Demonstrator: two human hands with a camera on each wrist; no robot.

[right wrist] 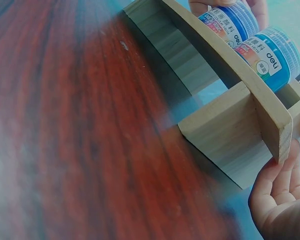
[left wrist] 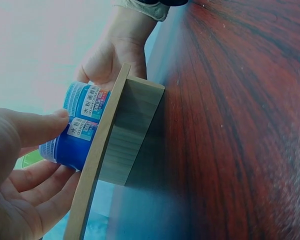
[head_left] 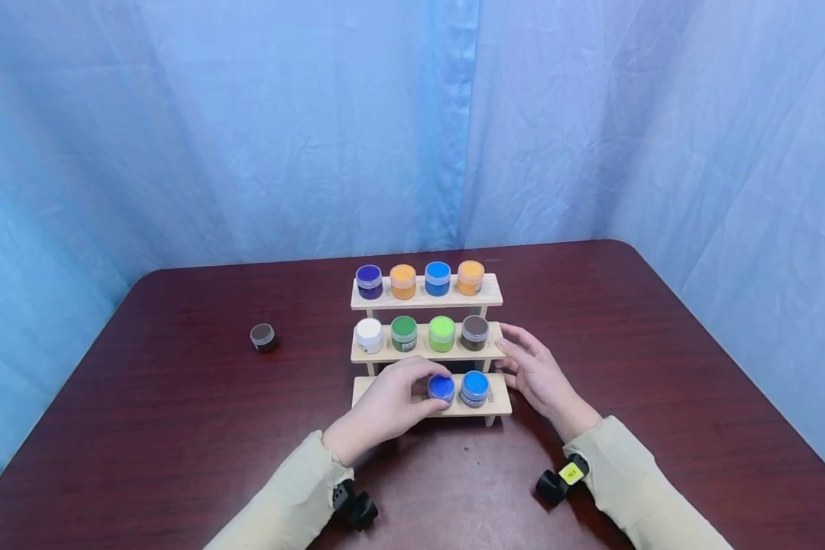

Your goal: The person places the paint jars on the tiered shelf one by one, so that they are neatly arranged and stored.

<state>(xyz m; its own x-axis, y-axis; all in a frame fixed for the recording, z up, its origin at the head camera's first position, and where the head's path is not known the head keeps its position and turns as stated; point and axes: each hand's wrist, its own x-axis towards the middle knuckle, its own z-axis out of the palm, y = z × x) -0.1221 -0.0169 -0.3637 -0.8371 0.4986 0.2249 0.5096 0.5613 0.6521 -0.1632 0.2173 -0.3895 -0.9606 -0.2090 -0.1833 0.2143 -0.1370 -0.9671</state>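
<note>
A three-tier wooden display rack stands on the table with small paint jars on its shelves. On the lowest shelf, my left hand pinches a dark blue paint jar between thumb and fingers; the jar's base meets the shelf in the left wrist view. Right beside it stands a lighter blue paint jar. My right hand holds the rack's right end, its fingers against the end of the shelf board. Part of the lowest shelf is hidden behind my left hand.
White, green, light green and brown jars line the middle shelf. Purple, orange and blue jars stand on the top one. A lone dark brown jar sits left on the dark red table. Blue curtains surround the table.
</note>
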